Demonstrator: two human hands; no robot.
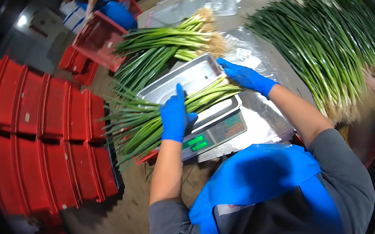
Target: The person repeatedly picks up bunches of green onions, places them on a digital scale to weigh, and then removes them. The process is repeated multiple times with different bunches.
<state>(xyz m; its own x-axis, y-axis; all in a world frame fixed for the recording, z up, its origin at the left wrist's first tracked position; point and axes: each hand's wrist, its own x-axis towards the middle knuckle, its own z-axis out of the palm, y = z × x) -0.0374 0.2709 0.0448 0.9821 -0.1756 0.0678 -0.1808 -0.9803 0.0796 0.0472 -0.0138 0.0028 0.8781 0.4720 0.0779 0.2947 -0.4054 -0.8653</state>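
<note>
A bunch of green onions lies across a metal tray on a digital scale with green lit displays. My left hand, in a blue glove, rests on the leafy part of the bunch, its thumb and a finger apart. At the white ends of the stalks is my right hand, also gloved in blue, its fingers stretched out along them. Whether either hand grips the stalks cannot be told. Just beyond the tray lie more green onions with roots.
Red crates stand stacked at the left. A large pile of green onions covers the table's right side, with another person's hands at its roots. Clear plastic bags lie on the table. A person in blue handles a red crate.
</note>
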